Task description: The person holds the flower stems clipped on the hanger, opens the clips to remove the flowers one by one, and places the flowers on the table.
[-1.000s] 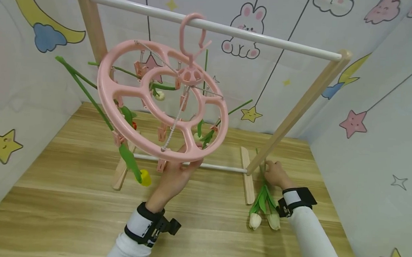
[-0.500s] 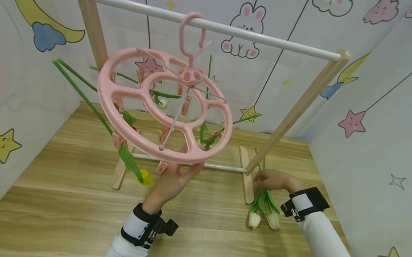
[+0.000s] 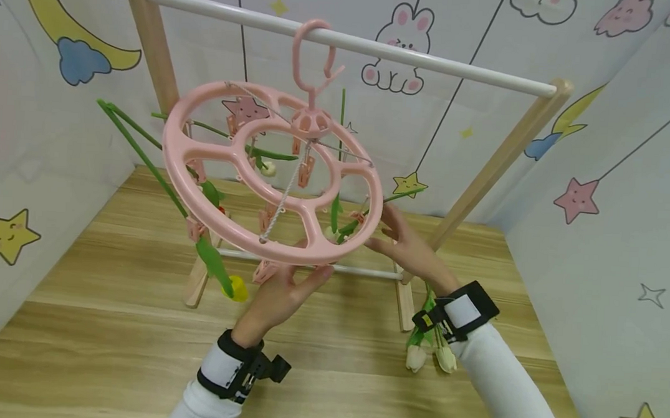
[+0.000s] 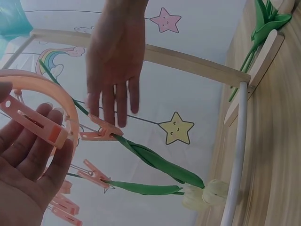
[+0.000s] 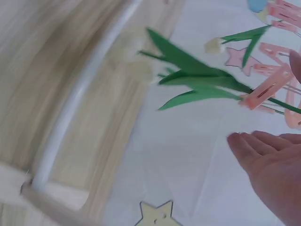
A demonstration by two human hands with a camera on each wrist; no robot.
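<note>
A round pink clip hanger [image 3: 305, 256] hangs tilted from a white rod, with clothespins around its rings. My left hand [image 3: 281, 294] is at the near rim. In the left wrist view its thumb and curled fingers hold a pink clothespin [image 4: 35, 120]. My right hand [image 3: 409, 246] reaches to the right rim with its fingers extended and nothing in them. Close by, a clothespin [image 5: 270, 88] grips a green tulip stem with long leaves [image 5: 197, 81]; pale tulip heads [image 4: 215, 192] hang below. A yellow tulip [image 3: 236, 289] hangs upside down at the left rim.
The stand's white top rod [image 3: 431, 63] rests on wooden posts [image 3: 485, 172]. A lower white rod [image 3: 366, 272] crosses near the wooden table [image 3: 327, 383]. White tulips [image 3: 416, 358] lie beside the right foot, below my right forearm. Printed walls enclose both sides and the back.
My right hand has left the tulips on the table and risen to the hanger's right rim. The hanger has swung slightly right and down; my left hand stays at the near rim.
</note>
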